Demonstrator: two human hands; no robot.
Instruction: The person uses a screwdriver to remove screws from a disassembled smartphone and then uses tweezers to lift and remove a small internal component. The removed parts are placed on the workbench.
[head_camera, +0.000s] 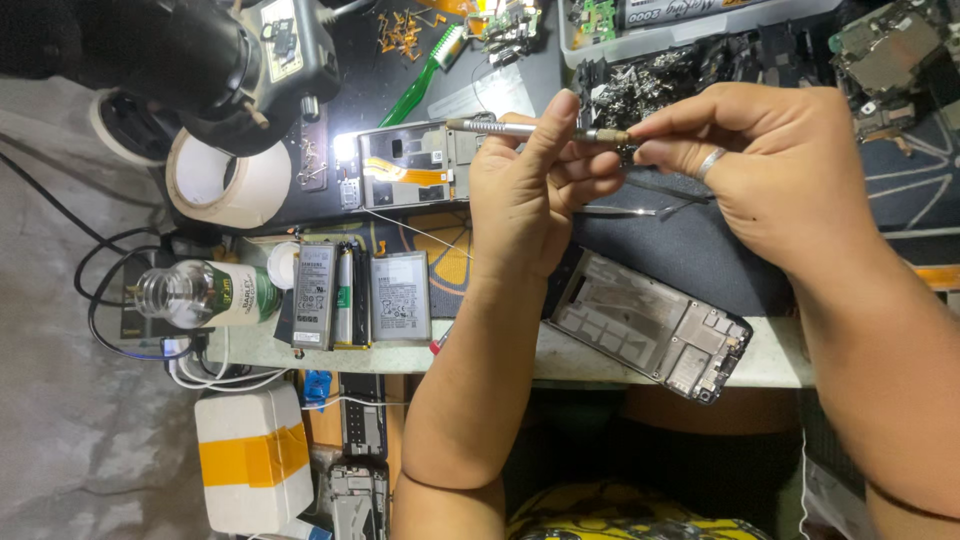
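1. two hands work together above the dark mat (690, 262). the left hand (525, 195) is closed around one slim metal screwdriver (530, 130), thumb and fingers pinching its shaft.
2. the right hand (775, 170), with one ring (709, 163) on a finger, is closed in a pinch at the screwdriver's tip end, where a small dark part sits between the fingertips; what that part is cannot be told.
3. the screwdriver's long axis runs nearly level across the view, handle end toward the left, tip toward the right, tilted very slightly down to the right. it is held in the air, above the mat, just beside the lit phone.
4. one pair of tweezers (640, 210) lies on the mat just under the hands.
5. phone frames count two: one open phone body (415, 165) lit by a lamp left of the left hand, and one bare silver frame (650, 325) lying slanted at the table's near edge, below the wrists.
6. three flat batteries (355, 295) lie side by side left of the left forearm.
7. further left: one plastic bottle (205, 293) on its side, one roll of white tape (225, 180), one green toothbrush (425, 75) up top, and one microscope head (215, 60) at the upper left.
8. one white box with yellow tape (250, 460) sits below the table.
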